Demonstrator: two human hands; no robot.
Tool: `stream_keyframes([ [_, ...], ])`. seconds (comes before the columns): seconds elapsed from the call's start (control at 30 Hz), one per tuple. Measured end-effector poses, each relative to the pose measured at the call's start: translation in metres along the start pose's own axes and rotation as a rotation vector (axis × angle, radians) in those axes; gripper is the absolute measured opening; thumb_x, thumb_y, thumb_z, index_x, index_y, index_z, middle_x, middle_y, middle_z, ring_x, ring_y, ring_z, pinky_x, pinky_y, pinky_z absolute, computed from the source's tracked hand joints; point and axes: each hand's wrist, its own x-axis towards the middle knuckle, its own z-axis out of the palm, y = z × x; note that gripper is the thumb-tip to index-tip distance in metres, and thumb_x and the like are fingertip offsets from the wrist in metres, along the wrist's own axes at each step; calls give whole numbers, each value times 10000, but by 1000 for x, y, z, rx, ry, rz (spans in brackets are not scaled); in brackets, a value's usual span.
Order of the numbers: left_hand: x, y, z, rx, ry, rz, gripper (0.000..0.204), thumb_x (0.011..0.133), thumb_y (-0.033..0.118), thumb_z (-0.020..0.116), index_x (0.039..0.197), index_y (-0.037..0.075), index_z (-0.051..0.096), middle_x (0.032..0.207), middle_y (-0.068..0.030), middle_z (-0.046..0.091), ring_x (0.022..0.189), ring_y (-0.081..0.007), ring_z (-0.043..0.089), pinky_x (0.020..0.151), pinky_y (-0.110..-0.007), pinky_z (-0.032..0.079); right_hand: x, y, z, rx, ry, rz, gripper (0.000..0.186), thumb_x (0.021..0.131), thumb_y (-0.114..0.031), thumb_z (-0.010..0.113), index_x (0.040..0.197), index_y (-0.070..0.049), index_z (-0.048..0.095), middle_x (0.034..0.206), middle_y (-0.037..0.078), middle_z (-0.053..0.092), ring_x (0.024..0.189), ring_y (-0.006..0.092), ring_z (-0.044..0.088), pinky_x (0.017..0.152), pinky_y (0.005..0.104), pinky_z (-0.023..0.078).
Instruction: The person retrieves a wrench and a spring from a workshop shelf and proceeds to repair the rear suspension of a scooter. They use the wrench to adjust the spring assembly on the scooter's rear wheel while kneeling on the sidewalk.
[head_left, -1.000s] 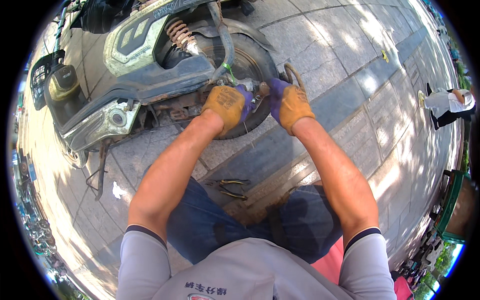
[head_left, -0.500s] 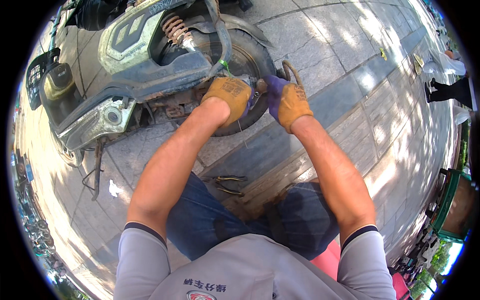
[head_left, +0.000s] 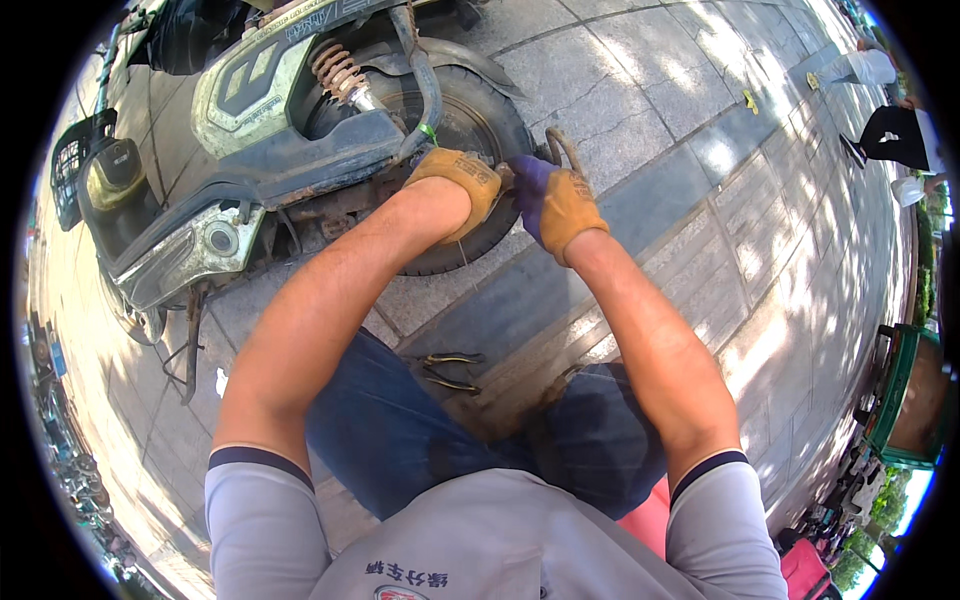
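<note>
A worn electric scooter (head_left: 300, 190) with pale green and dark panels fills the upper left. My left hand (head_left: 458, 190), in an orange and purple work glove, is curled at the hub of its rear wheel (head_left: 490, 120); its fingertips are hidden. On the other side of the hub is my right hand (head_left: 560, 205), gloved alike, its purple fingers closed at a small part by the axle. What either hand grips cannot be made out. A brownish curved piece (head_left: 562, 145) sticks up behind my right hand. Below my left hand hangs a thin wire (head_left: 462, 252).
Pliers (head_left: 452, 370) with yellow and black handles lie on the paving between wheel and knees. A kickstand (head_left: 190, 350) juts from the scooter at left. A person in dark trousers (head_left: 890, 135) is at the far right, above a green cart (head_left: 905, 395).
The view has shifted slightly, so scooter and hands appear further left. My left wrist has turned and its purple fingers are now hidden. Both hands stay at the hub. The person at right has moved.
</note>
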Motion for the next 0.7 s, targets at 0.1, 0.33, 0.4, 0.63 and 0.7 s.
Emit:
stream_keyframes([
  [0.1, -4, -5, 15, 38, -125, -104, 322, 863, 123, 626, 1182, 126, 671, 1074, -158, 715, 1003, -337, 706, 833, -432, 556, 6, -4, -6, -19, -62, 51, 195, 908, -129, 580, 1068, -67, 673, 988, 238, 691, 1037, 435, 625, 1028, 457, 446],
  [0.33, -19, -4, 61, -178, 293, -136, 434, 880, 161, 608, 1312, 168, 568, 1047, -136, 686, 927, -329, 695, 773, -444, 545, 21, -16, -35, -96, -288, 92, 257, 957, -244, 574, 1136, -130, 718, 1152, 231, 682, 1391, 425, 407, 1149, 439, 357],
  [0.4, -17, -3, 54, -157, 281, -121, 442, 877, 154, 604, 1317, 169, 565, 1034, -131, 684, 905, -330, 693, 753, -451, 543, 22, -13, -35, -95, -295, 102, 245, 961, -258, 573, 1106, -141, 731, 1142, 223, 686, 1384, 426, 413, 1145, 440, 362],
  [0.63, -4, -8, 28, 83, -91, 24, 328, 835, 137, 638, 1161, 107, 661, 1033, -121, 712, 917, -303, 712, 752, -421, 551, 25, -9, -24, -39, -252, 73, 241, 967, -290, 555, 994, -122, 725, 980, 199, 705, 1054, 384, 632, 1152, 426, 351],
  [0.7, -1, -1, -5, 193, -194, 161, 241, 828, 131, 646, 1058, 88, 707, 1020, -113, 728, 928, -288, 721, 763, -413, 556, 25, -5, -25, -50, -230, 55, 240, 968, -291, 551, 968, -120, 720, 953, 200, 703, 1006, 380, 644, 1158, 422, 341],
])
